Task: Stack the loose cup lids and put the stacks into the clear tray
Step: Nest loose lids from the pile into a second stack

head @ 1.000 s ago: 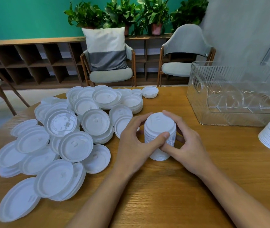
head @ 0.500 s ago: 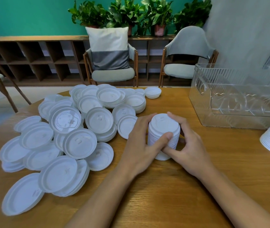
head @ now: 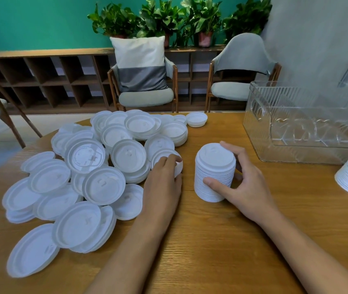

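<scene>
My right hand (head: 244, 186) alone grips the tall stack of white plastic cup lids (head: 214, 166), my left hand (head: 162, 182) pinching a loose white plastic lid (head: 179, 169); the stack could topple.

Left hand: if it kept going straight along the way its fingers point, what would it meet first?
The left hand grips a loose lid at the pile's edge. Straight on lies another lid, then probably the low stack behind it, though depth is unclear.

The scene is softly, evenly lit, with faint shadows. Edges are bowed by wide-angle distortion; the left hand (head: 162, 183) seems slightly blurred.
</scene>
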`<state>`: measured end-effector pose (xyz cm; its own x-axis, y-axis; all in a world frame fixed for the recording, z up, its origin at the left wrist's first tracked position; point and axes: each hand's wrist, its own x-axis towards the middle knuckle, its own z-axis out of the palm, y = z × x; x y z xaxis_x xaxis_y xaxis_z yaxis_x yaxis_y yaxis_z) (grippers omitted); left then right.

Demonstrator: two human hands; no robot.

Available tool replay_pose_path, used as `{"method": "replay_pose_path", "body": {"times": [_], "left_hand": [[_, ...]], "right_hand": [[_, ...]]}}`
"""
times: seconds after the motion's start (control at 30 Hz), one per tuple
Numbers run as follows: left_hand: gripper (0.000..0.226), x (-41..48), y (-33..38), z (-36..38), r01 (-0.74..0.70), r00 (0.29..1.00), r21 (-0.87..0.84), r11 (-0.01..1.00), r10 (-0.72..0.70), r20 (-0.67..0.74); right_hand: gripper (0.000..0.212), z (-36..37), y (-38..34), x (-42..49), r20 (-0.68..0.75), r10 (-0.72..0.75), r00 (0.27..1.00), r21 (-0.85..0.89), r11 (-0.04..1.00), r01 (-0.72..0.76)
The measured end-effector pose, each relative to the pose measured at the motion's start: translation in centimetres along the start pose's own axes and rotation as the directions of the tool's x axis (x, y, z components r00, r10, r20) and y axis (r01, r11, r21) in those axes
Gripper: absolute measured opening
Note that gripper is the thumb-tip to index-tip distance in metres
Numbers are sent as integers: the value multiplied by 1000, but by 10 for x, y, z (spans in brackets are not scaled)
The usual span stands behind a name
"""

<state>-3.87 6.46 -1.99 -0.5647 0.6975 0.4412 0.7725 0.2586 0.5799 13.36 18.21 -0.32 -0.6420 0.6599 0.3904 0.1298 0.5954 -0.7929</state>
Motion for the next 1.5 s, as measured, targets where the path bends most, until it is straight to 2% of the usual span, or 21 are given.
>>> {"method": "replay_pose_path", "body": {"times": [0.17,0.4,0.6,0.77,0.9,1.03,1.1,1.17,1.33,1.5], "left_hand": [[38,-1,3,0,12,1000,-54,998,-12,-8],[29,2,10,-5,-66,983,-185,981,32,-181],[24,2,11,-4,-114,978,-184,976,78,-194],[16,2,13,-9,-77,979,-297,952,15,-205],[22,1,26,-20,7,967,-524,852,-140,-215],[40,5,27,-24,102,957,-726,681,-266,-116],[46,5,30,-26,129,951,-802,584,-301,-66],[46,5,32,-27,122,957,-828,547,-285,-47],[18,3,34,-22,100,982,-773,626,-187,-24],[20,2,36,-18,92,992,-665,741,-123,1]], "right_hand": [[82,-1,1,0,7,-1,1000,3,1000,1],[82,-3,1,0,26,-8,1000,-13,1000,9],[79,-3,2,1,18,12,1000,-2,1000,-12],[81,-2,2,1,29,20,999,18,1000,-21],[79,-2,2,0,9,12,1000,28,1000,-13],[75,-1,0,0,-16,2,1000,61,998,-1],[74,-1,-1,0,-13,-7,1000,66,998,8],[74,-1,-2,-1,-5,-17,1000,70,997,17],[89,2,-5,-2,41,-71,997,109,992,66],[82,4,-5,-3,56,-135,989,55,990,132]]}}
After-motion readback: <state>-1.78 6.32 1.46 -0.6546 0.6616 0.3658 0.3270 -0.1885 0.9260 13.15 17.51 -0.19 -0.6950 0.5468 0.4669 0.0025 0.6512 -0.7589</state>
